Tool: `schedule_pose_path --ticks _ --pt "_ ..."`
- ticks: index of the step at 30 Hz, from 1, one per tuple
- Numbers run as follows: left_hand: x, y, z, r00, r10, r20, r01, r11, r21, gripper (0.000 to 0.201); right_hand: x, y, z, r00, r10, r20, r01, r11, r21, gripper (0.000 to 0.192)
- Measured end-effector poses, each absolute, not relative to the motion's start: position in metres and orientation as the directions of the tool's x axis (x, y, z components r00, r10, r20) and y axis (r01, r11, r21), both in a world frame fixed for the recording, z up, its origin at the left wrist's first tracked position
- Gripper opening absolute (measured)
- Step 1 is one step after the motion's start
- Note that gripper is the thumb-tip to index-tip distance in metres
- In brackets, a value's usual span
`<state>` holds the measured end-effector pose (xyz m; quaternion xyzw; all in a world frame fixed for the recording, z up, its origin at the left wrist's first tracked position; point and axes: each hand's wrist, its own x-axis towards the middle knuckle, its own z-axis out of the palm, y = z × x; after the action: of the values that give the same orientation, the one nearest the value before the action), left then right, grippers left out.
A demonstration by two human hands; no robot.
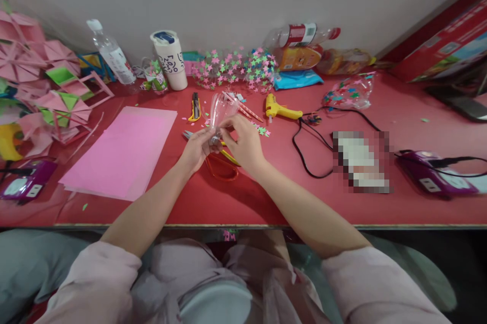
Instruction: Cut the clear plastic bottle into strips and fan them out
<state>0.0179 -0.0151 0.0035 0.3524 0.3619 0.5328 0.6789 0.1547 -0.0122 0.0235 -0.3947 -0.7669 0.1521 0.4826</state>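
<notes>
My left hand (198, 149) is closed around the narrow lower end of a clear, flared plastic piece (222, 108), whose wide end points away from me. Fingers of my right hand (245, 142) pinch at the same narrow end. Whether the piece is a bag or part of a bottle I cannot tell. Below my hands lie scissors (224, 178) with red and yellow on their handles, partly hidden. Just beyond are pink patterned sticks (249, 111), small paper stars (262, 131) and a yellow utility knife (195, 107).
Pink paper sheets (122, 154) lie left. A yellow glue gun (281, 108) with a black cord rests right, near purple power strips (433, 174). Along the wall stand a water bottle (114, 55), a white tumbler (171, 60) and star-covered plastic (236, 68). Folded paper shapes (57, 106) crowd the left.
</notes>
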Motion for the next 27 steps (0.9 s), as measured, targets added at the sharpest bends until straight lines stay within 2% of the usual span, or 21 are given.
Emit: schedule_pose_path --ticks 8,14,21,27 --pt "0.0192 -0.0160 0.0025 0.190 0.975 -0.119 -0.489 0.199 0.849 0.016 0.1532 -0.0123 0.0176 -0.206 0.728 0.654 0.493 0.655 -0.573 0.013" --pt "0.0185 -0.0153 0.0021 0.175 0.975 -0.136 -0.514 0.208 0.832 0.016 0.1504 -0.0135 0.0139 -0.264 0.696 0.668 0.509 0.689 -0.516 0.013" --pt "0.0186 -0.0169 0.0060 0.223 0.968 -0.115 -0.444 0.206 0.872 0.021 0.1542 -0.0130 0.0205 -0.167 0.700 0.695 0.477 0.674 -0.565 0.010" --pt "0.0171 -0.0168 0.0053 0.221 0.971 -0.091 -0.460 0.186 0.868 0.030 0.1534 -0.0119 0.0173 -0.192 0.677 0.710 0.492 0.693 -0.527 0.009"
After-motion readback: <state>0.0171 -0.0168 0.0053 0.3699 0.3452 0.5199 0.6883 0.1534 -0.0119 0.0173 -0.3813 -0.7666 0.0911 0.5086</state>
